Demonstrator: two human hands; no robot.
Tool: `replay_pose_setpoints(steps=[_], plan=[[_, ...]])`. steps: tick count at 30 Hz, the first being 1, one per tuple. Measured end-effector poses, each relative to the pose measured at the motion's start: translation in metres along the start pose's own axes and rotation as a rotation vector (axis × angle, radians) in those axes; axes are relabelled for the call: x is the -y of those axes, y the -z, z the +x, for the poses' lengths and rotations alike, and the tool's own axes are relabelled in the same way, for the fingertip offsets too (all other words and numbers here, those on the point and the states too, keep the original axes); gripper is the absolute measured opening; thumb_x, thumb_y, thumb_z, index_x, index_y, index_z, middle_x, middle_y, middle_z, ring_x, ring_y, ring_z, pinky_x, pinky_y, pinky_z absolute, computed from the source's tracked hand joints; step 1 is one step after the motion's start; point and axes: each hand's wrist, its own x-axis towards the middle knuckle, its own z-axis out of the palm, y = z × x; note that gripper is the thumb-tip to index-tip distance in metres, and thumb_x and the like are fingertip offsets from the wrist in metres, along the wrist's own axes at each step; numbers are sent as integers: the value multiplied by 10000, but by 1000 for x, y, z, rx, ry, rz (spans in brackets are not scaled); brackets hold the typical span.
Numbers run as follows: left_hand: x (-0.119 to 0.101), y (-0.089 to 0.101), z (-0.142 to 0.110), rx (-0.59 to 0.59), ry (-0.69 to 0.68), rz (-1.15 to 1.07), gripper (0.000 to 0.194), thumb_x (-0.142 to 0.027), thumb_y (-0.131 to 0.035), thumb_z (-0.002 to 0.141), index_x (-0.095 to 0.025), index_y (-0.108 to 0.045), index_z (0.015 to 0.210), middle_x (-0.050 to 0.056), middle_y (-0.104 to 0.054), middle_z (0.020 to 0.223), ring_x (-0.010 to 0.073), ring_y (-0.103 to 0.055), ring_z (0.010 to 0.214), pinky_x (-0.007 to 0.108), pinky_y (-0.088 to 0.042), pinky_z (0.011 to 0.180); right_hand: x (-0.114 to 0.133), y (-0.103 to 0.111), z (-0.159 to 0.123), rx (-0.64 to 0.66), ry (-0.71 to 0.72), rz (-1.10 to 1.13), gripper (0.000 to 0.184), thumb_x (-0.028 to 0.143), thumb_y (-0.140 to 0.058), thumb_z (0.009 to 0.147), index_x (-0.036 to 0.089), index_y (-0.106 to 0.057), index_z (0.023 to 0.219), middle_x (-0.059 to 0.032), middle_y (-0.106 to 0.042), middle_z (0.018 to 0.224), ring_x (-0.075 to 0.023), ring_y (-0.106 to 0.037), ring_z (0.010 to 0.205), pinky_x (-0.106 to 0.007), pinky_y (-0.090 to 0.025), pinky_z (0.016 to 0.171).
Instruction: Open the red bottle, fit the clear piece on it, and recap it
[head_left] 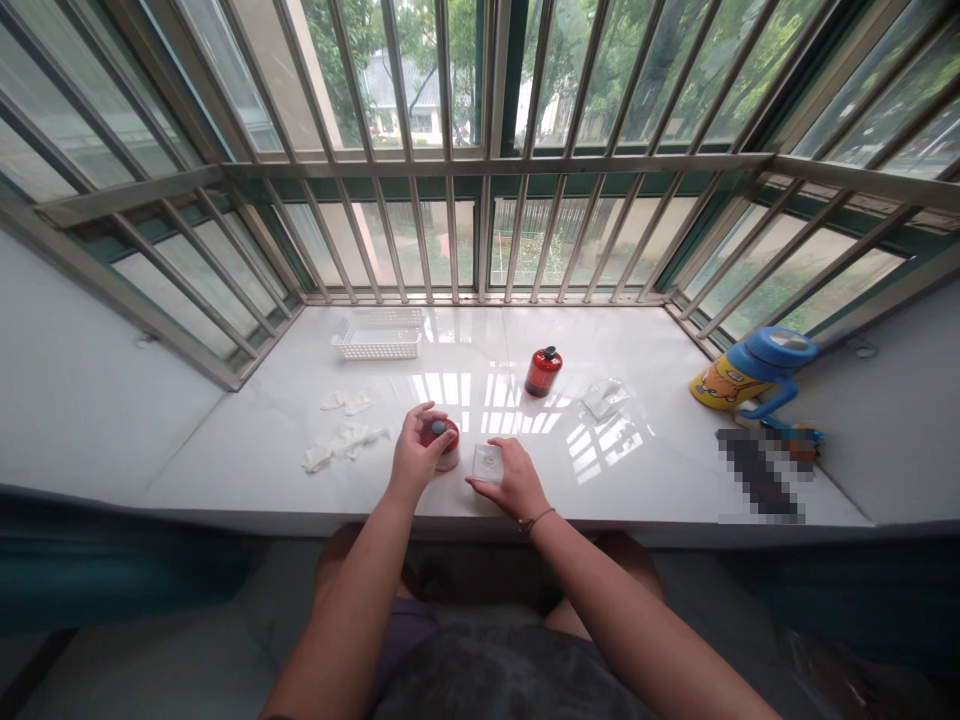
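Observation:
A small red bottle (448, 455) with a black top stands near the front edge of the white sill. Around it are the fingers of my left hand (415, 450), with the thumb across the near side of its top. Just to the right, my right hand (516, 478) grips a clear square piece (488, 462), perhaps a lid or small box, between thumb and fingers. The two hands are apart. Farther back stands a second red bottle (544, 372) with a black cap, untouched.
A white plastic basket (379, 345) sits at the back left. Crumpled white tissues (345, 445) lie left of my hands. Clear plastic wrap (606, 398) is at right. A blue and yellow flask (750, 370) stands by the right wall, near a blurred dark object (761, 475). Metal bars (480, 168) line the window.

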Motion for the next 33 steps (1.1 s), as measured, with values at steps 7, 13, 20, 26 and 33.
replay_pose_setpoints(steps=[7, 13, 20, 26, 33], plan=[[0, -1, -1, -8, -4, -11, 413, -380, -885, 807, -243, -549, 1004, 66, -738, 1166, 227, -725, 1106, 445, -569, 1048, 0, -1, 0, 1, -6, 7, 745, 578, -875, 773, 215, -576, 1350, -130, -674, 1211, -339, -667, 1121, -533, -572, 999], [-3, 1, -1, 22, -6, 43, 391, -383, -864, 834, -240, -636, 1117, 65, -720, 1190, 236, -693, 1189, 435, -517, 1128, 0, 0, -1, 7, -10, 11, 746, 580, -872, 776, 208, -571, 1348, -129, -672, 1218, -338, -664, 1130, -532, -566, 1009], [-3, -2, -1, -13, -6, -10, 440, -380, -881, 815, -254, -551, 1079, 51, -724, 1168, 222, -717, 1111, 439, -565, 1052, 1, 0, 0, 10, -15, 15, 743, 591, -864, 781, 211, -574, 1350, -129, -672, 1218, -338, -663, 1131, -529, -563, 1011], [0, 0, -1, 11, 14, -6, 395, -388, -880, 822, -239, -589, 1045, 62, -721, 1176, 227, -717, 1123, 431, -556, 1065, 1, 0, 0, 9, -12, 16, 744, 606, -850, 785, 210, -583, 1356, -127, -677, 1212, -337, -663, 1124, -526, -561, 1002], [0, -1, -1, 18, 18, 2, 501, -390, -873, 827, -258, -607, 1230, 60, -713, 1196, 222, -715, 1114, 431, -553, 1073, 1, 0, 0, 15, -9, 14, 744, 610, -844, 793, 194, -579, 1350, -131, -672, 1219, -333, -659, 1128, -523, -558, 1009]])
